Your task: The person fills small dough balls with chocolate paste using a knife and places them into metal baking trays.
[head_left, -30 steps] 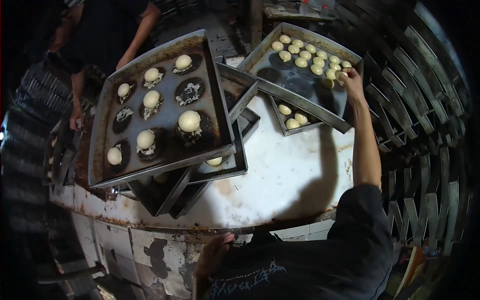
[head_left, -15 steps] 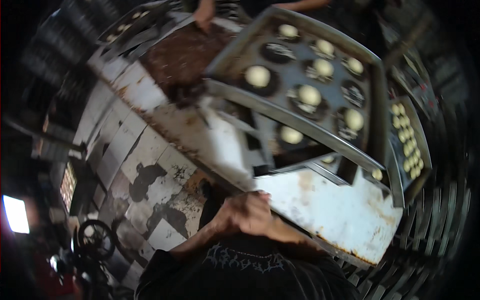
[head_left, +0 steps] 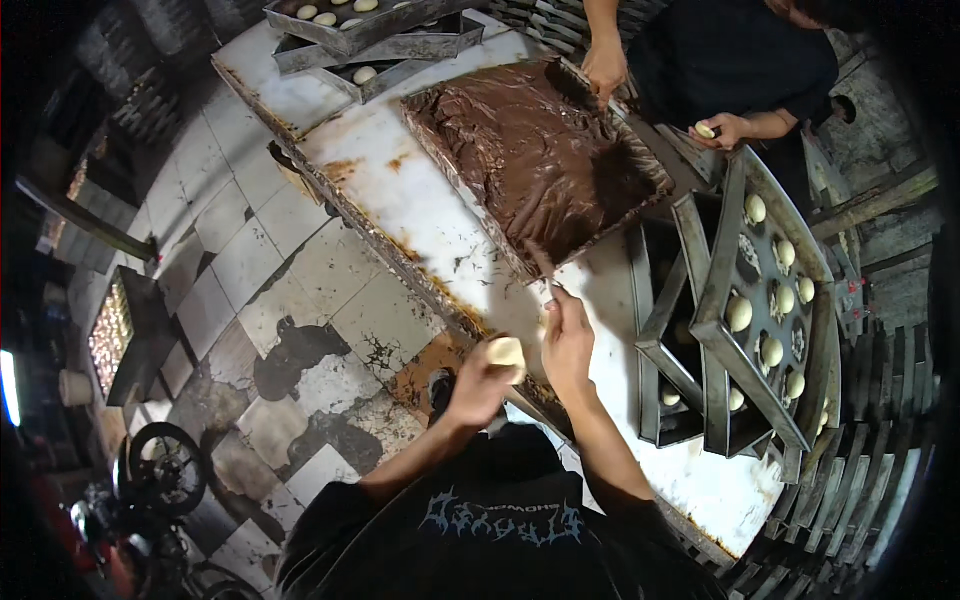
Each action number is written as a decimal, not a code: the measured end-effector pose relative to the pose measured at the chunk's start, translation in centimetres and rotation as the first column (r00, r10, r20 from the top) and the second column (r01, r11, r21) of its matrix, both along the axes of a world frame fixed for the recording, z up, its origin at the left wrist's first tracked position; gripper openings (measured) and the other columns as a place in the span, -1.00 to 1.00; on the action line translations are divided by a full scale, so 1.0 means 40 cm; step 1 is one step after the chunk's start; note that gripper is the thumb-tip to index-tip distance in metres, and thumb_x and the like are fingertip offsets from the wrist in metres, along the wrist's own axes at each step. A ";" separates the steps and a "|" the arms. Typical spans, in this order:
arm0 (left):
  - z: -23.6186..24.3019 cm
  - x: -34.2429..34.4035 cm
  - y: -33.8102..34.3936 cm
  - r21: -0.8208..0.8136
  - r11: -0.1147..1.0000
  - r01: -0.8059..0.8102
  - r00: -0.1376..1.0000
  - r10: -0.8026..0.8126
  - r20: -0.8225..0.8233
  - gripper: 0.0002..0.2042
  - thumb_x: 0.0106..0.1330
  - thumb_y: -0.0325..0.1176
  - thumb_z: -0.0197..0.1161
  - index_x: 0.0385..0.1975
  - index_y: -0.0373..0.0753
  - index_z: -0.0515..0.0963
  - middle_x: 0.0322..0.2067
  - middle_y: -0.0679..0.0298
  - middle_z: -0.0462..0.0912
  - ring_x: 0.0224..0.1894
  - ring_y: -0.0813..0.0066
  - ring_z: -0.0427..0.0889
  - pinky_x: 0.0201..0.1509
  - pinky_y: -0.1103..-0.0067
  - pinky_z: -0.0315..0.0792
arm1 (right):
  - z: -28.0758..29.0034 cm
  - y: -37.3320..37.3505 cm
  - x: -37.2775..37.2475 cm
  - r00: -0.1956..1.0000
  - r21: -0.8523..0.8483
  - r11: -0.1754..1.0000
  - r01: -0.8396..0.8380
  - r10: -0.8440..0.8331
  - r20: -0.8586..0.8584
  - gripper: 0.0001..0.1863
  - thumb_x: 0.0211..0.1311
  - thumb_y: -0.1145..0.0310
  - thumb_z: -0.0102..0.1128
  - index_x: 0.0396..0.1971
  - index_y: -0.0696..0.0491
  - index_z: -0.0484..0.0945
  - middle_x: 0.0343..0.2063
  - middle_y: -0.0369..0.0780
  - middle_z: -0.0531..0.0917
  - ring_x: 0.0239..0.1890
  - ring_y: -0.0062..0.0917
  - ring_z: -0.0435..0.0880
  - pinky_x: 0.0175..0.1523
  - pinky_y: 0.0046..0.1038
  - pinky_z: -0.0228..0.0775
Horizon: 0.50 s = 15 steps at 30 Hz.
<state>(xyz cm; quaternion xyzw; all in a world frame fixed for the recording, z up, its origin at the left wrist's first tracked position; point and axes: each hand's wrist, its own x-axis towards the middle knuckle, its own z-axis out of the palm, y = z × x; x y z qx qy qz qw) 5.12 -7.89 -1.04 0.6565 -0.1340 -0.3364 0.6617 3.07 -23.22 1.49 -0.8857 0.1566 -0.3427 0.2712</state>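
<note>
Worn table [head_left: 420, 215], left hand [head_left: 478, 385] cupping dough ball [head_left: 506, 352]

The dough ball [head_left: 506, 351] is partly hidden by the fingers of the left hand [head_left: 478, 385] that holds it. What the right hand [head_left: 567, 340] pinches at the table's near edge is too small to tell. The upper picture edge cuts off the tray of dough pieces [head_left: 345, 18] at the far end of the table [head_left: 420, 210]. Stacked trays [head_left: 735, 320] hide the dough in the lower ones.
</note>
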 end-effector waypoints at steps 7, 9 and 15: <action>0.082 0.059 -0.033 -0.553 0.833 -0.006 0.849 -0.288 -0.444 -0.43 0.18 -0.57 0.14 0.24 -0.30 0.18 0.03 0.25 0.46 0.03 0.52 0.44 0.12 0.58 0.31 | 0.129 -0.163 0.324 0.656 -0.311 0.941 0.129 -0.317 -0.685 -0.71 0.21 0.39 -0.13 -0.14 0.06 0.54 -0.37 0.00 0.63 -0.27 -0.11 0.63 -0.20 -0.19 0.50; 0.080 0.104 0.001 -0.526 0.843 -0.111 0.780 -0.255 -0.572 -0.51 0.19 -0.53 0.14 0.15 -0.42 0.25 0.02 0.15 0.47 0.02 0.43 0.48 0.11 0.55 0.35 | 0.098 -0.188 0.366 0.590 -0.509 0.861 -0.007 -0.407 -0.697 -0.77 0.16 0.45 -0.06 -0.36 0.09 0.63 -0.35 -0.05 0.65 -0.28 -0.17 0.67 -0.23 -0.26 0.55; 0.053 0.222 0.021 -0.363 0.881 -0.304 0.658 -0.082 -0.749 -0.61 0.30 -0.41 0.02 0.06 -0.52 0.28 -0.01 0.00 0.48 -0.03 0.21 0.54 0.11 0.47 0.42 | 0.191 -0.154 0.267 0.424 -0.241 0.906 -0.348 -0.078 -0.903 -0.76 0.12 0.46 -0.02 -0.28 0.10 0.62 -0.26 -0.07 0.64 -0.25 -0.27 0.67 -0.20 -0.29 0.52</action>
